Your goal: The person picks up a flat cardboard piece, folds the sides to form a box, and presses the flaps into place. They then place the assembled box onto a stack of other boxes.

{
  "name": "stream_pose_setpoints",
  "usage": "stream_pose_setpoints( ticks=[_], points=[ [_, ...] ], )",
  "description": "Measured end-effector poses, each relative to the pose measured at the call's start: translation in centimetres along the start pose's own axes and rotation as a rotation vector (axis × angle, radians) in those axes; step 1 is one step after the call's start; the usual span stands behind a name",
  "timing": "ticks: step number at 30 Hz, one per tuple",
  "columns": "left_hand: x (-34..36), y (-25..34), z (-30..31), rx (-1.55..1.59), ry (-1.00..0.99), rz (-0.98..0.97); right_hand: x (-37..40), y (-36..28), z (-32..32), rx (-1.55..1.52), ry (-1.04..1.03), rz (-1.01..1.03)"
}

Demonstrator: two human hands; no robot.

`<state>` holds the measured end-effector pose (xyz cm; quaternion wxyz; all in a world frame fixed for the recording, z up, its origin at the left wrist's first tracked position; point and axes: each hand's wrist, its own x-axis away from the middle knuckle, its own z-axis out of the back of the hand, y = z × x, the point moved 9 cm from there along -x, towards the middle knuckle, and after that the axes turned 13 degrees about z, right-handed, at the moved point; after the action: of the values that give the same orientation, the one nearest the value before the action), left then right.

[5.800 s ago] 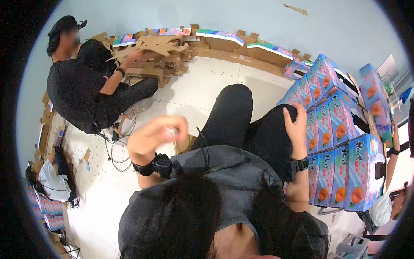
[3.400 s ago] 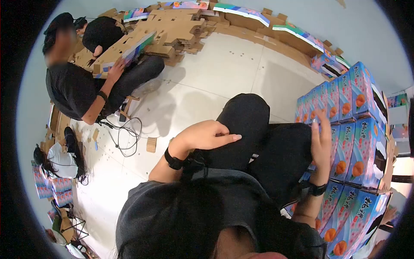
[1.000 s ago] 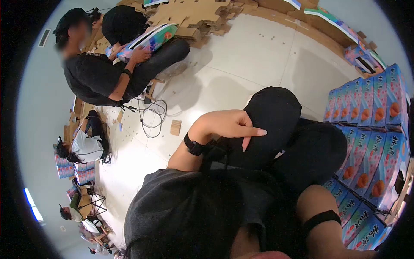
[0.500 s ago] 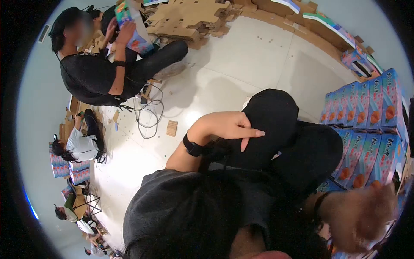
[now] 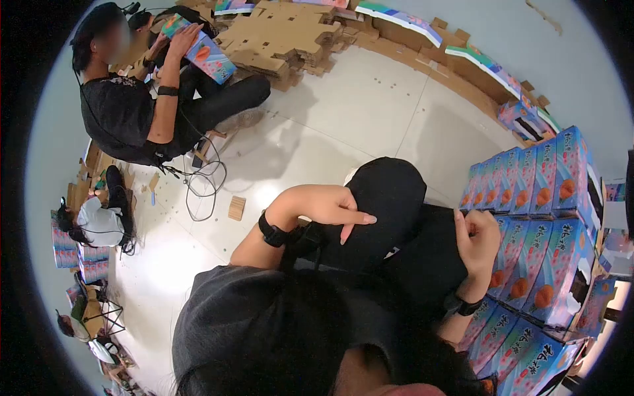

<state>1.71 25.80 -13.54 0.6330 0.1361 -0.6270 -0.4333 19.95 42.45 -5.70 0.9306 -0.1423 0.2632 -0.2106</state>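
The pale floor [image 5: 330,125] spread out in front of us, and the tall stack of printed boxes [image 5: 545,247] stood from three to four o'clock, close beside our right leg [image 5: 429,251]. At ten o'clock a person in black [image 5: 115,119] sat tilting a printed box [image 5: 211,59] with both hands, near the pile of flat cardboard [image 5: 271,33], between eleven and twelve.

Our left leg [image 5: 389,198] was bent near the middle of our view. Our left hand [image 5: 323,204] lay over it, fingers loosely spread and partly bent, with nothing seen in them. Our right hand [image 5: 481,244] was between three and four o'clock, beside the right leg and nearest the stack. Its fingers curled loosely, with a gap to the thumb and nothing seen in the grasp; we could not tell whether it touched a box.

We judged it a moment of rest. Taking hold of a box would have called for straightening those curled fingers first. At nine o'clock a small wooden block [image 5: 236,208] lay on the floor.
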Motion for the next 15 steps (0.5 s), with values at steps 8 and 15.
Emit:
stream_pose_setpoints(
  ticks=[8,15],
  points=[
    [0.3,-0.2,0.1,-0.032,0.063,0.014,0.5,0.9,0.2,-0.025,0.016,-0.032],
    [1.1,0.1,0.3,-0.039,0.117,-0.041,0.5,0.0,0.5,0.052,0.103,0.073]
  ],
)
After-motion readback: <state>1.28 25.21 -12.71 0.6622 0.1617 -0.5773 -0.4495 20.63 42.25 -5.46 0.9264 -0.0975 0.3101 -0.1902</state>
